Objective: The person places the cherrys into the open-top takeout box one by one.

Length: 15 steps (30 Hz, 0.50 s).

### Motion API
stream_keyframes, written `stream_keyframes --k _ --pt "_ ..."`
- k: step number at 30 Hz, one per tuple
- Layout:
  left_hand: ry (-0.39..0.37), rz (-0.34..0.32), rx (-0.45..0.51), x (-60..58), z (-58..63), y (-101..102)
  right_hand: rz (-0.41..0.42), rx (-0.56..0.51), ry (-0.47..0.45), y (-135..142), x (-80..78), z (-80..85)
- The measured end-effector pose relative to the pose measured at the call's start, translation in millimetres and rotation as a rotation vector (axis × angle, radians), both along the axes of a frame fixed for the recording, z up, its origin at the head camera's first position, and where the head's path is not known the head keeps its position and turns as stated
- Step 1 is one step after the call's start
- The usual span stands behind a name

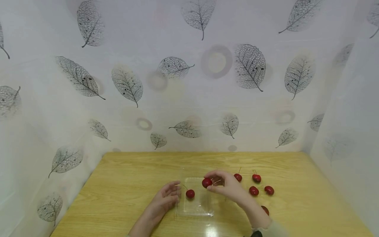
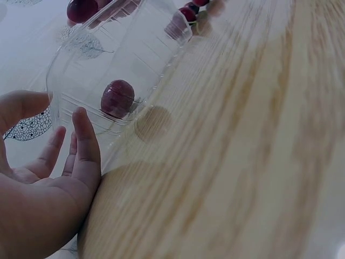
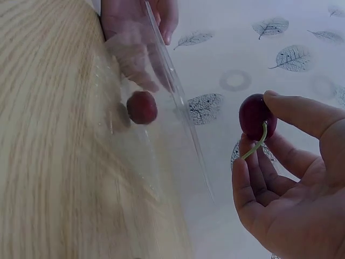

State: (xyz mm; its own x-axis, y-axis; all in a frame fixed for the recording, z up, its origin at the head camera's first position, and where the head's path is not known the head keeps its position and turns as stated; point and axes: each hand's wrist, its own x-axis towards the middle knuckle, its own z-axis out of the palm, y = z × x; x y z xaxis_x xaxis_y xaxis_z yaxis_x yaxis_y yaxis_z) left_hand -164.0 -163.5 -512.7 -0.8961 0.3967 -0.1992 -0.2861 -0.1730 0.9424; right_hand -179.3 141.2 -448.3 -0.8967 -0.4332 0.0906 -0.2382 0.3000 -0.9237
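My right hand (image 1: 230, 188) pinches a dark red cherry (image 1: 207, 182) between thumb and fingertips, over the right side of a clear plastic container (image 1: 195, 215). In the right wrist view the held cherry (image 3: 254, 116) shows a green stem hanging toward the fingers. One other cherry (image 1: 190, 194) lies inside the container, its thin stem pointing up and left. My left hand (image 1: 162, 201) rests beside the container's left wall, palm toward it. Its fingers (image 2: 85, 137) are loosely extended, with the fingertips right at the wall, and hold nothing.
Several loose cherries (image 1: 253, 191) lie on the wooden table (image 1: 124, 187) to the right of the container, one partly hidden by the right forearm. Behind the table and along its sides hangs a pale curtain (image 1: 154, 33) printed with leaves.
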Motion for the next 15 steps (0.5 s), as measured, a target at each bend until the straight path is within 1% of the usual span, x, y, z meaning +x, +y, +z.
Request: stream_keyframes --k 4,10,15 --pt "-0.002 0.0 -0.002 -0.3 -0.1 -0.1 0.017 0.012 0.01 -8.7 1.4 -2.6" --pt "0.004 0.006 -0.009 -0.3 -0.2 -0.1 0.052 0.009 -0.006 -22.0 6.1 -2.0" --pt "0.002 0.006 -0.016 -0.1 -0.6 0.0 0.065 0.021 -0.02 -30.3 8.8 -3.6"
